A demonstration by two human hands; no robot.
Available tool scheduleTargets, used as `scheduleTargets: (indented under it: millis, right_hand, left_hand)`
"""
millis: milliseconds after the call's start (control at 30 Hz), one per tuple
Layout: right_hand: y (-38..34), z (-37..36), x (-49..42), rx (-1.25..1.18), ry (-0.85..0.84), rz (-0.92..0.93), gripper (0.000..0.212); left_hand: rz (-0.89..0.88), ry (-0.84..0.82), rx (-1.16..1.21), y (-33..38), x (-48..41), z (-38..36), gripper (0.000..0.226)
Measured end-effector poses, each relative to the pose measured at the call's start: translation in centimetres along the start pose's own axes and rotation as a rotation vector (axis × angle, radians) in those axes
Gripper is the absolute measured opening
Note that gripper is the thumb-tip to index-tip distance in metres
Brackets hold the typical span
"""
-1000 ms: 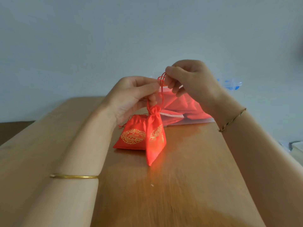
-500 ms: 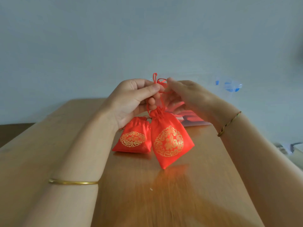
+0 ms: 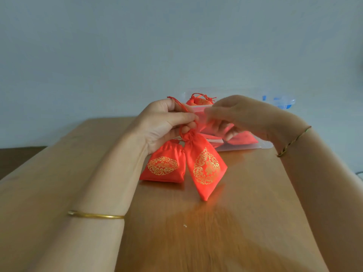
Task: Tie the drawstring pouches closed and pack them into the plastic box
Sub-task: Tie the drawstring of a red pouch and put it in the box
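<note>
- Pouch (image 3: 204, 167) hangs tilted, drawstring (image 3: 176, 102) pinched by left hand (image 3: 165, 124).
- Right hand (image 3: 241, 116) blurred just beside; grip cannot be told.
- Second pouch (image 3: 164, 165) lies on table (image 3: 216, 232).

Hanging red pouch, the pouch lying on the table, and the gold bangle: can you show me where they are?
hanging pouch (image 3: 205, 167), head view, on its gold pattern.
pouch on the table (image 3: 163, 165), head view, on its gold pattern.
gold bangle (image 3: 96, 215), head view, middle of the band.

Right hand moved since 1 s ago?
Yes. The right hand has dropped: its knuckles were above the blue clip, now level with it.
</note>
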State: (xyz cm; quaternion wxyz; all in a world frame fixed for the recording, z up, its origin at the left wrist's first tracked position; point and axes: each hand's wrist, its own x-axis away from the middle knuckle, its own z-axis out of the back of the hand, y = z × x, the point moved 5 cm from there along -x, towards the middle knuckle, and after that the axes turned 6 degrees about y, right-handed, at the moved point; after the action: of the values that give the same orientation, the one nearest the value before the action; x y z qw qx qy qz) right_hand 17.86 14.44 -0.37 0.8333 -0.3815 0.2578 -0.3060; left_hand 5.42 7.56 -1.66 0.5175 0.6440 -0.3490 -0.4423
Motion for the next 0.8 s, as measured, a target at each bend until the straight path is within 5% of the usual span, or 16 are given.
scheduleTargets:
  millis: [67,200,400,800]
  right_hand:
    - [0.0,0.8,-0.5,-0.092,0.133,0.062,0.025]
    - [1.2,-1.5,-0.9,-0.421,-0.098,0.006,0.026]
    - [2.3,-2.9,-1.4,-0.552,-0.167,-0.11,0.023]
    - [3.2,-3.8,-1.8,-0.782,-0.272,-0.176,0.013]
  left_hand:
    - [-0.021,-0.062,-0.016,0.2,0.2,-0.5,0.018]
    - [-0.182,-0.097,-0.178,0.7,0.5,-1.1,0.024]
    - [-0.588,0.109,-0.588,1.5,0.1,-1.0,0.031]
    - [-0.683,0.188,-0.465,1.3,0.5,-0.8,0.032]
